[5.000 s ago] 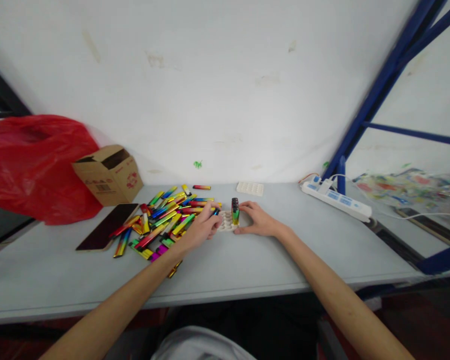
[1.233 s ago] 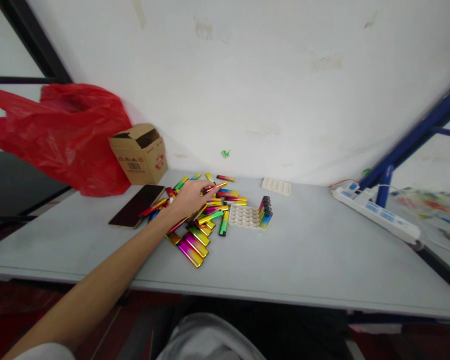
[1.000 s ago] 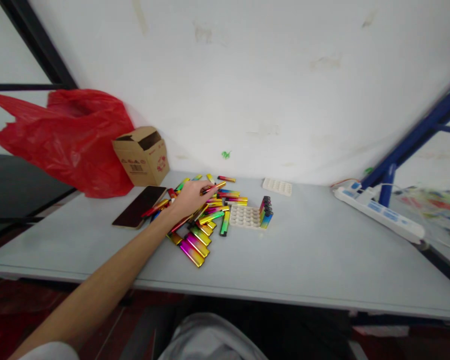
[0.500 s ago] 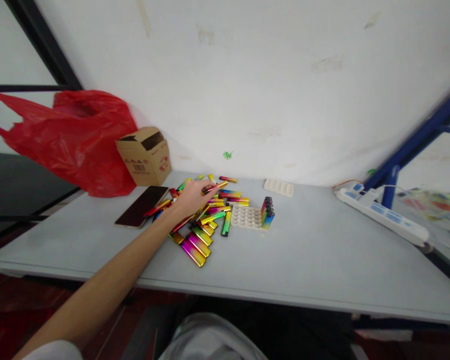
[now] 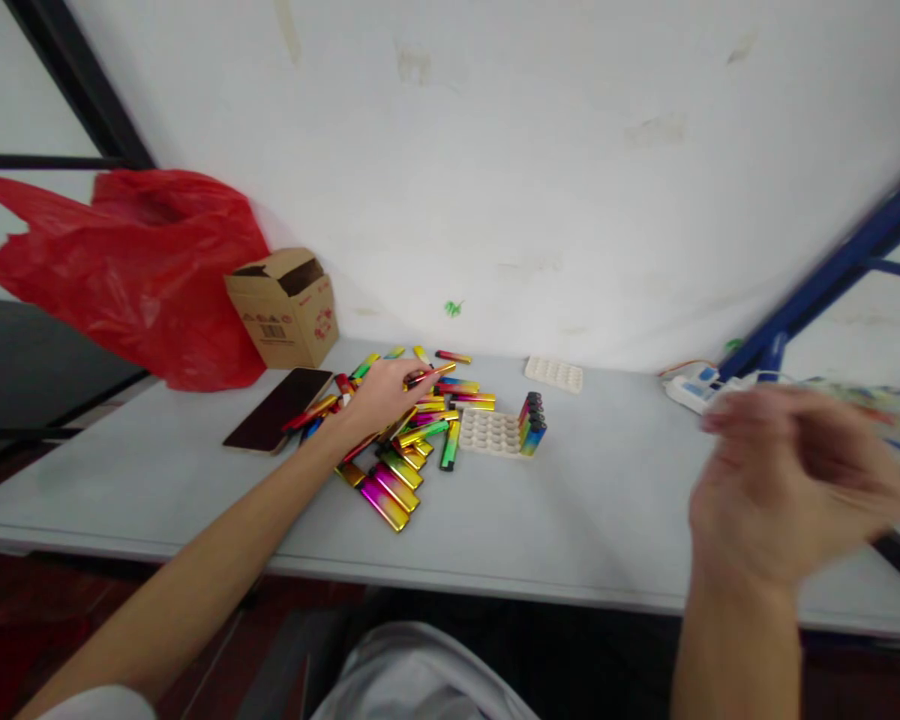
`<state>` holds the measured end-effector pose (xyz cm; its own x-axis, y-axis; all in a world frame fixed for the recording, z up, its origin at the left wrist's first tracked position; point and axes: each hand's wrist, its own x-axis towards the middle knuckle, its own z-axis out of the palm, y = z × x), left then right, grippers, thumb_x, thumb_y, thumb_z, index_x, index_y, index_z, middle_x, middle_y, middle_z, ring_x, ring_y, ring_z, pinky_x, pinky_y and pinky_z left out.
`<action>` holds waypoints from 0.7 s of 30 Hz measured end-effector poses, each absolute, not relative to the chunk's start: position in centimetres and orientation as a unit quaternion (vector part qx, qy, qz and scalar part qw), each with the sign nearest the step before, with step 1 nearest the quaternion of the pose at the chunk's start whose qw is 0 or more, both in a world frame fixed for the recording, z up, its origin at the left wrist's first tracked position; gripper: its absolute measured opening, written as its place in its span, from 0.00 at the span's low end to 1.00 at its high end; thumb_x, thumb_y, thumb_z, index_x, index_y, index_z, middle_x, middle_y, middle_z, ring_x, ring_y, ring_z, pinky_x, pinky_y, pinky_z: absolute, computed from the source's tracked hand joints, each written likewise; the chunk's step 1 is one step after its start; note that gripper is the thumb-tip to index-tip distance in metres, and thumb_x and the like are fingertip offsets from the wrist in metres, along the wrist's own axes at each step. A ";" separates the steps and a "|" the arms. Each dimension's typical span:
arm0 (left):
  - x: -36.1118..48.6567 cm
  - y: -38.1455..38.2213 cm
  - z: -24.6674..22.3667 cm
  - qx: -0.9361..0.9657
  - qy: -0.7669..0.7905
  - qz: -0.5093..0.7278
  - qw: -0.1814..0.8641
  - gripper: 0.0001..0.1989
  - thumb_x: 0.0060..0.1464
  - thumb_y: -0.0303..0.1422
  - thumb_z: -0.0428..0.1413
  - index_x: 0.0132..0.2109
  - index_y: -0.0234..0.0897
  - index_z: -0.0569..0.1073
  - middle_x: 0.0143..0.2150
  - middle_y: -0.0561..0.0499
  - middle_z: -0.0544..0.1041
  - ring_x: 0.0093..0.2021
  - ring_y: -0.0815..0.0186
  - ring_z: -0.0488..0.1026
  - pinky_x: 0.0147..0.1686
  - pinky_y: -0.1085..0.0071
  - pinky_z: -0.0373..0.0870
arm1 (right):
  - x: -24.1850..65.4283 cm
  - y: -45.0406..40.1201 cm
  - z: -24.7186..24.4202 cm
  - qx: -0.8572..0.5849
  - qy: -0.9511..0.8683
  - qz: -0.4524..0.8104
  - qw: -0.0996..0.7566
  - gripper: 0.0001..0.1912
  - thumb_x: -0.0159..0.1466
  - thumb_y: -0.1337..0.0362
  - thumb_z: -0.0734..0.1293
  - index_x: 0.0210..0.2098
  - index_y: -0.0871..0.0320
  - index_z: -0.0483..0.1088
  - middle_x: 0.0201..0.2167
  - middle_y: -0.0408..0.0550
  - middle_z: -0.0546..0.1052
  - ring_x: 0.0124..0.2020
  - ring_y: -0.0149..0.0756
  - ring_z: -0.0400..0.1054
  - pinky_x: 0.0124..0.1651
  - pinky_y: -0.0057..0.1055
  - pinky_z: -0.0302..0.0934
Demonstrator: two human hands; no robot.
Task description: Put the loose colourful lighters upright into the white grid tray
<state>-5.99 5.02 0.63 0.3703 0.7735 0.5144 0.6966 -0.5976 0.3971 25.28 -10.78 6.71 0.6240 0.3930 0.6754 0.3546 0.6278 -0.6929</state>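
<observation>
My left hand (image 5: 385, 392) is closed on a red and gold lighter (image 5: 436, 373), over a loose pile of shiny lighters (image 5: 399, 470) in yellow, magenta, green and red. To the right of the pile lies a cream tray (image 5: 487, 431) with rows of round hollows. A row of several lighters (image 5: 532, 424) stands upright along its right end, black tops up. My right hand (image 5: 787, 485) is raised at the right, above the table and apart from the tray. Motion smears its fingers, and I cannot make out anything in them.
A dark phone (image 5: 277, 410) lies left of the pile. Behind it stand an open cardboard box (image 5: 289, 310) and a red plastic bag (image 5: 150, 290). A second cream tray (image 5: 555, 373) is near the wall. A white power strip (image 5: 691, 388) is partly behind my right hand.
My right hand has come into view at the right. My left hand stays over the pile with the same lighter. The view has shifted slightly.
</observation>
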 end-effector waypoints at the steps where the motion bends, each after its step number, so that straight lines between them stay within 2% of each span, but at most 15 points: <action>1: -6.0 5.0 0.6 0.827 0.447 0.337 0.054 0.18 0.65 0.45 0.53 0.42 0.38 0.82 0.40 0.47 0.85 0.37 0.61 0.79 0.40 0.67 0.70 | 25.4 -9.7 6.0 -0.442 -0.450 0.031 0.775 0.08 0.61 0.58 0.75 0.33 0.55 0.78 0.30 0.43 0.77 0.31 0.33 0.71 0.37 0.32 0.68; 2: -6.0 5.0 0.6 0.828 0.448 0.333 0.052 0.19 0.65 0.45 0.53 0.42 0.38 0.82 0.40 0.47 0.85 0.37 0.61 0.79 0.40 0.67 0.70 | 25.5 -8.4 5.1 -0.458 -0.471 0.057 0.752 0.11 0.58 0.57 0.77 0.28 0.56 0.77 0.26 0.42 0.76 0.27 0.32 0.69 0.34 0.32 0.67; 4: -6.0 5.0 0.6 0.828 0.452 0.329 0.053 0.19 0.65 0.46 0.52 0.42 0.38 0.82 0.40 0.47 0.85 0.37 0.60 0.79 0.40 0.67 0.70 | 25.8 -5.5 2.8 -0.488 -0.516 0.190 0.678 0.14 0.56 0.54 0.78 0.29 0.58 0.78 0.23 0.43 0.76 0.26 0.34 0.70 0.33 0.32 0.67; 8: -6.0 4.9 0.6 0.827 0.453 0.327 0.062 0.19 0.65 0.46 0.52 0.45 0.38 0.83 0.41 0.47 0.85 0.38 0.60 0.79 0.41 0.66 0.70 | 26.0 -1.1 -2.3 -0.497 -0.462 0.375 0.631 0.24 0.48 0.46 0.81 0.29 0.60 0.77 0.22 0.43 0.76 0.24 0.31 0.69 0.32 0.30 0.67; 10: -5.9 4.8 0.6 0.830 0.450 0.325 0.057 0.18 0.65 0.45 0.53 0.44 0.39 0.83 0.41 0.47 0.85 0.37 0.60 0.79 0.41 0.66 0.70 | 26.0 0.0 -3.9 -0.508 -0.439 0.416 0.613 0.25 0.46 0.45 0.81 0.28 0.60 0.76 0.20 0.42 0.74 0.22 0.29 0.66 0.29 0.28 0.64; 12: -5.8 4.9 0.5 0.833 0.445 0.325 0.050 0.17 0.65 0.44 0.53 0.43 0.39 0.83 0.41 0.47 0.85 0.37 0.60 0.79 0.40 0.66 0.70 | 26.2 0.5 -4.6 -0.499 -0.406 0.434 0.630 0.26 0.46 0.44 0.81 0.23 0.58 0.71 0.18 0.40 0.72 0.21 0.29 0.65 0.26 0.27 0.62; 15: -5.8 5.0 0.4 0.835 0.441 0.324 0.049 0.17 0.65 0.44 0.53 0.43 0.39 0.83 0.41 0.47 0.85 0.38 0.59 0.79 0.40 0.66 0.70 | 26.8 1.1 -4.6 -0.466 -0.367 0.475 0.650 0.26 0.48 0.44 0.81 0.23 0.57 0.69 0.21 0.41 0.72 0.24 0.31 0.69 0.29 0.27 0.68; 18: -5.8 5.1 0.5 0.833 0.443 0.327 0.053 0.18 0.65 0.44 0.53 0.42 0.39 0.83 0.41 0.47 0.85 0.38 0.59 0.79 0.40 0.66 0.70 | 27.4 1.5 -4.4 -0.456 -0.357 0.510 0.636 0.25 0.48 0.44 0.81 0.26 0.57 0.71 0.24 0.42 0.74 0.27 0.31 0.72 0.31 0.27 0.73; 21: -5.8 4.9 0.6 0.831 0.440 0.336 0.058 0.18 0.65 0.44 0.53 0.42 0.38 0.82 0.40 0.48 0.85 0.37 0.60 0.79 0.40 0.66 0.69 | 27.5 1.5 -4.3 -0.456 -0.382 0.512 0.620 0.27 0.48 0.43 0.80 0.27 0.57 0.71 0.25 0.42 0.74 0.28 0.31 0.72 0.29 0.26 0.74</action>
<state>-5.81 4.93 0.56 0.3871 0.7702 0.5069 0.6922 -0.6059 0.3920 27.55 1.50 -4.32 0.1841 0.9829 0.0067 -0.2855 0.0600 -0.9565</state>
